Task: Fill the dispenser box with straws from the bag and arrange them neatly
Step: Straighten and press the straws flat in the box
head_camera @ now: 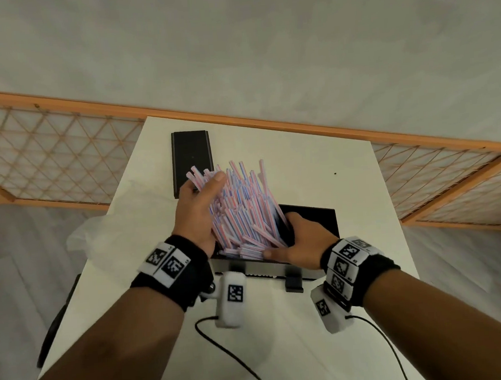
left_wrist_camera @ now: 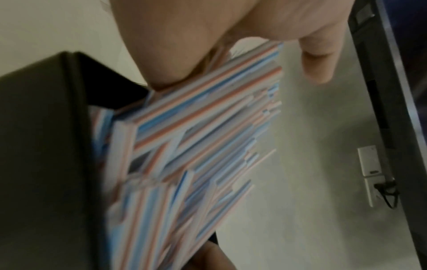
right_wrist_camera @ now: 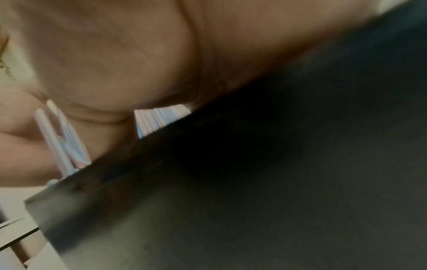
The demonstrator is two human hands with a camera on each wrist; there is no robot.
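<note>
A thick bundle of pink, blue and white striped straws (head_camera: 238, 208) stands tilted to the left, its lower ends inside the open black dispenser box (head_camera: 319, 217). My left hand (head_camera: 197, 211) grips the bundle's left side, thumb laid across the upper ends. My right hand (head_camera: 303, 239) holds the lower ends at the box's near right, thumb along the front edge and fingers hidden inside. In the left wrist view the straws (left_wrist_camera: 196, 127) fan out of the box wall (left_wrist_camera: 46, 146). The right wrist view shows my palm (right_wrist_camera: 115, 54) over a few straws (right_wrist_camera: 161, 118) and the box side (right_wrist_camera: 277, 182).
A flat black lid (head_camera: 192, 155) lies at the back left of the white table (head_camera: 345, 168). A crumpled clear plastic bag (head_camera: 98, 233) sits at the table's left edge. Black cables (head_camera: 225, 349) trail across the near part. A wooden lattice screen (head_camera: 48, 156) runs behind.
</note>
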